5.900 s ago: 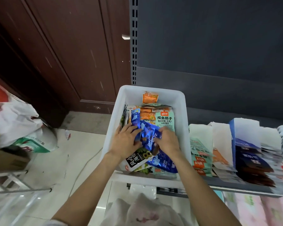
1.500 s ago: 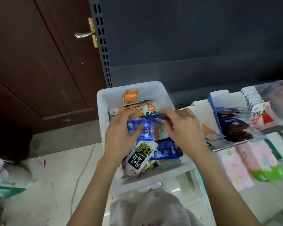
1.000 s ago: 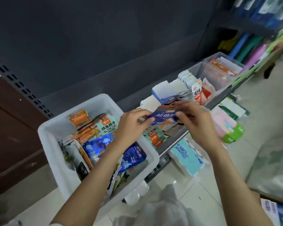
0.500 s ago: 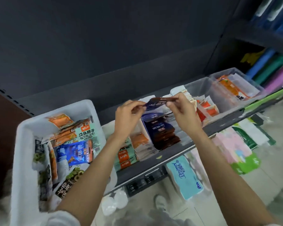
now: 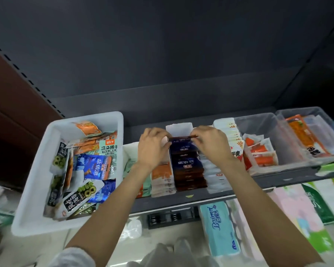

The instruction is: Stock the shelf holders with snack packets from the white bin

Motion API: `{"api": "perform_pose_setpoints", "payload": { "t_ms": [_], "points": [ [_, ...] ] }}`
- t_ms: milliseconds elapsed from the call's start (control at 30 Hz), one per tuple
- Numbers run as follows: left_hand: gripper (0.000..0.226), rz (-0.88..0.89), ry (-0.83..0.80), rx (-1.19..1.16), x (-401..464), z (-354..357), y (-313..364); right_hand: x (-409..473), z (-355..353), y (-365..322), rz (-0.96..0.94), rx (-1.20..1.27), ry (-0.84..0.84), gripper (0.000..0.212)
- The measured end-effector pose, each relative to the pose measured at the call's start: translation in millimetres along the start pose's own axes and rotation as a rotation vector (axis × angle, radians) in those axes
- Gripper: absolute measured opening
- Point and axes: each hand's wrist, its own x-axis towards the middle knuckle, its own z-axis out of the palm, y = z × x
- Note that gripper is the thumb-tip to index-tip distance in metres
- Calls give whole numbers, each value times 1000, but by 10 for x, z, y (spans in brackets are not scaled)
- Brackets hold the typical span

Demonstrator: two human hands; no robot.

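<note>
Glossy packet: our left hand (image 5: 154, 146) and right hand (image 5: 210, 144) pinch a dark-blue foil packet (image 5: 182, 139) by its ends, over its shelf holder (image 5: 179, 128).
White bin (image 5: 37, 182): smooth plastic, left, heaped with packets.
Writing: "Breimei" on tissues (image 5: 219, 228).

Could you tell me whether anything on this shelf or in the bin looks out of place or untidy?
Nothing looks damaged or spilled. The packets in the white bin lie jumbled at all angles, unlike the neat rows in the shelf holders. Both hands hold a dark blue packet over the matching row.
</note>
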Motion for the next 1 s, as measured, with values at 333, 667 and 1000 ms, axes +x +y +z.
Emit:
{"api": "perform_pose_setpoints", "payload": {
  "t_ms": [333,667,1000],
  "points": [
    [40,117,-146,-104,-266,-227,-110,-58,-69,-266,-139,-13,-82,40],
    [31,-374,233,-138,-1376,-992,-1060,83,363,-1606,-367,279,-242,24],
    [40,-389,-64,10,-1364,-1123,-2430,739,1522,-2550,-58,-10,-339,36]
  ]
}}
